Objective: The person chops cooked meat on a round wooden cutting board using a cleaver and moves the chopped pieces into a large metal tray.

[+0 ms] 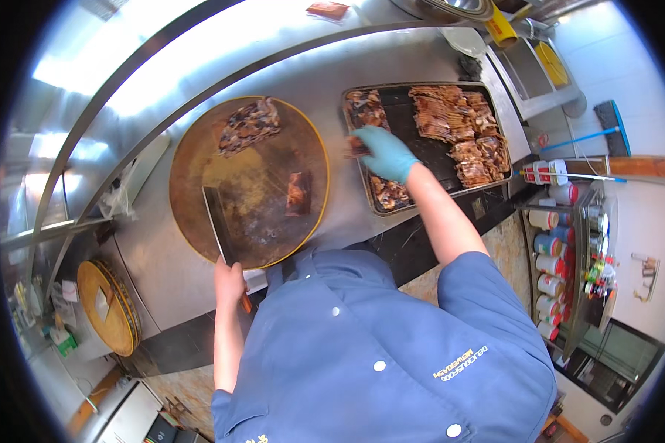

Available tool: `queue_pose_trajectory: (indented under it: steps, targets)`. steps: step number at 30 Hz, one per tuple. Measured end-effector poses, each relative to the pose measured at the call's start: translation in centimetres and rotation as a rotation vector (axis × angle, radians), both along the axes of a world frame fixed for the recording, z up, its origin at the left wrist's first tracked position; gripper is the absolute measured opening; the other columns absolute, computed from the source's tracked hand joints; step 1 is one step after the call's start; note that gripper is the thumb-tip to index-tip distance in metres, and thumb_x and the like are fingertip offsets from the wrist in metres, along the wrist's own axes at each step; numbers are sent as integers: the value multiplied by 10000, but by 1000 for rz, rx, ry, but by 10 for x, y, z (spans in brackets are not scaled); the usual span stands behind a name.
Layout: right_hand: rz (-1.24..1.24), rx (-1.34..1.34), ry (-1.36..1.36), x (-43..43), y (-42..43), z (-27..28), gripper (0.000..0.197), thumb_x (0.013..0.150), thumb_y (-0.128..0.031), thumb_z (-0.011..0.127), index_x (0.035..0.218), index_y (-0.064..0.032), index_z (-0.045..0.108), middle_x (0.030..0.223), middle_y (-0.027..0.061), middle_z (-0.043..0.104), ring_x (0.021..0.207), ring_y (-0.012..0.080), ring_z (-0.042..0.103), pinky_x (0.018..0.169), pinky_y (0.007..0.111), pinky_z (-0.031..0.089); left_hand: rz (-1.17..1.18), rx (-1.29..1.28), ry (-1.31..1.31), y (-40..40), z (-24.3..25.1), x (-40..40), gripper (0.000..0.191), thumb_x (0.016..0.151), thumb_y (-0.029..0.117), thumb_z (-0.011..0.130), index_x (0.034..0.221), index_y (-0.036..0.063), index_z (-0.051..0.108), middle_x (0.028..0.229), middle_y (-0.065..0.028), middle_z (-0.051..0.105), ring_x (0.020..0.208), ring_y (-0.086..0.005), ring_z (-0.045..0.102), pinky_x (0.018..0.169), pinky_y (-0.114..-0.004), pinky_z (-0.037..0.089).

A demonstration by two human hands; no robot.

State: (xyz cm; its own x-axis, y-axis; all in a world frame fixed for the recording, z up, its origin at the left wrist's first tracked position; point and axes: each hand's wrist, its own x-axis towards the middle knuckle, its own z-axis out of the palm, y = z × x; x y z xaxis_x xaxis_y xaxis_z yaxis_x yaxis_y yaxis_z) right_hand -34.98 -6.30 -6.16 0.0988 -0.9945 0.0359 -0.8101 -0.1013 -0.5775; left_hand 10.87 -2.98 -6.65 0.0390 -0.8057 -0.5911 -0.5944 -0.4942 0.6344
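Observation:
My left hand (231,282), bare, grips the orange-looking handle of a cleaver (217,224), whose blade lies over the left part of a round chopping board (249,238). On the board are a large charred piece of meat (250,126) at the back and a smaller browned piece (298,194) near the right edge. In a light blue glove, my right hand (385,152) holds a dark piece of meat (358,147), blurred, over the left edge of a metal baking tray (426,163). Sliced meat (446,113) is laid in rows on the tray's right side, with more along its left side.
A steel counter (160,277) carries the board and tray. More round boards (104,307) stand at the left. A raised steel shelf edge (221,83) runs across the back. Lidded tubs (548,266) fill a rack at the right, near a blue-handled broom (612,130).

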Motion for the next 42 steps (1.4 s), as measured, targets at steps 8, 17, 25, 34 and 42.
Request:
queue_pose_trajectory:
  steps: [8,17,25,34,42]
  targets:
    - [-430,417,488,-144,95,-83,460,768,-51,686,1213,-147,620,1236,132,602,1178,380,551,977,466,478,-20,66,-70,-8,5,-2,273,870,55,461,1119,-33,531,598,-89,547,428,-200,556,410,-366,486]
    - [-1131,226,-57,-156,125,-139,274,782,-204,795,955,-31,673,966,165,693,912,365,655,816,436,532,15,41,-94,-4,-4,0,63,873,64,496,908,17,472,508,-59,460,371,-199,510,355,-367,440]
    - [-1520,-227,-266,-136,80,-168,258,750,-166,795,857,27,661,793,160,695,756,321,669,762,419,532,6,89,-124,-5,9,-9,98,872,48,501,964,23,476,510,-64,490,387,-198,536,371,-362,444]
    - [-1727,-324,-445,-99,52,-146,760,767,-217,819,1353,92,446,1367,299,439,1295,427,443,1082,455,420,6,125,-97,-7,7,-6,232,897,53,486,1118,-14,502,574,-77,513,413,-190,534,401,-351,461]
    - [-1485,-153,-199,-110,64,-171,750,829,-127,752,1465,26,386,1527,251,362,1398,411,399,1127,429,403,-3,108,-100,-4,15,-13,219,892,44,491,1106,-4,504,562,-69,508,406,-185,525,396,-347,451]
